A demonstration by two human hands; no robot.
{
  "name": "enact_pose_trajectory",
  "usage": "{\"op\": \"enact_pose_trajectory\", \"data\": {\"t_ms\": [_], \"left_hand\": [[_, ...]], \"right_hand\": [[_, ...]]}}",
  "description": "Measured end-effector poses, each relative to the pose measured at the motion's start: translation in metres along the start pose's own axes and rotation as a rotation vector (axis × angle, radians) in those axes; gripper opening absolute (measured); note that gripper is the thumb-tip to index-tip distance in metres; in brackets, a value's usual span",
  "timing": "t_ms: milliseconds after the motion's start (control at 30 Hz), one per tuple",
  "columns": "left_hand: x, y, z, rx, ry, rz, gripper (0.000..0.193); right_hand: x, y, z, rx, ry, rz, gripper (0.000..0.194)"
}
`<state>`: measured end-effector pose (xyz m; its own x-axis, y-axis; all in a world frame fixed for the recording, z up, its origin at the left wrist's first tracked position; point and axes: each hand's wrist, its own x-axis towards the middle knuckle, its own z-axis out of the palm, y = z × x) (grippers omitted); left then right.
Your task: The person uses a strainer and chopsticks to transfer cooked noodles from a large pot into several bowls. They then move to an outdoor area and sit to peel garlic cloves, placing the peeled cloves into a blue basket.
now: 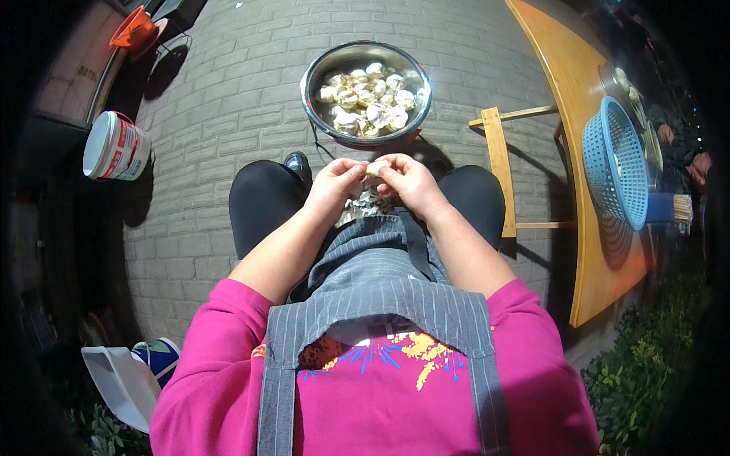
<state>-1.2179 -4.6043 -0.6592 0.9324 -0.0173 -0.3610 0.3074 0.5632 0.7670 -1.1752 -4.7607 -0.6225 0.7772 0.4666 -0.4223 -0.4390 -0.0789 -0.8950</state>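
Note:
Between my knees, my right hand (412, 181) pinches a pale garlic clove (376, 168) with thumb and forefinger. My left hand (337, 178) grips the clove's other end with its fingertips, which partly hide it. Below both hands lies a heap of white garlic peelings (365, 206), partly covered by my fingers and my striped grey apron (370, 245). Just beyond my hands stands a round metal pot (421, 114) with a dark rim. Several whole garlic bulbs (365, 97) fill its bottom, still in their papery skins.
At right, a wooden table (593, 290) carries a blue plastic colander (604, 154); a person's hands (697, 168) show beyond. A wooden stool (499, 171) stands beside my right knee. Left are a white bucket (122, 148) and an orange basin (134, 28). Grey paving (188, 239) surrounds me.

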Motion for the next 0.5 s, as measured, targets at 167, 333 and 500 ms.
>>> {"op": "enact_pose_trajectory", "data": {"t_ms": [167, 333, 500], "left_hand": [[0.000, -0.001, 0.001, 0.081, 0.022, 0.018, 0.014], [0.000, -0.001, 0.002, 0.378, 0.102, 0.066, 0.017], [0.001, 0.001, 0.000, 0.225, 0.071, -0.173, 0.038]], "right_hand": [[-0.005, -0.001, -0.012, 0.521, -0.003, 0.218, 0.018], [-0.019, -0.028, -0.011, 0.597, 0.062, 0.059, 0.016], [-0.077, -0.104, -0.080, 0.175, 0.434, -0.783, 0.017]]}}
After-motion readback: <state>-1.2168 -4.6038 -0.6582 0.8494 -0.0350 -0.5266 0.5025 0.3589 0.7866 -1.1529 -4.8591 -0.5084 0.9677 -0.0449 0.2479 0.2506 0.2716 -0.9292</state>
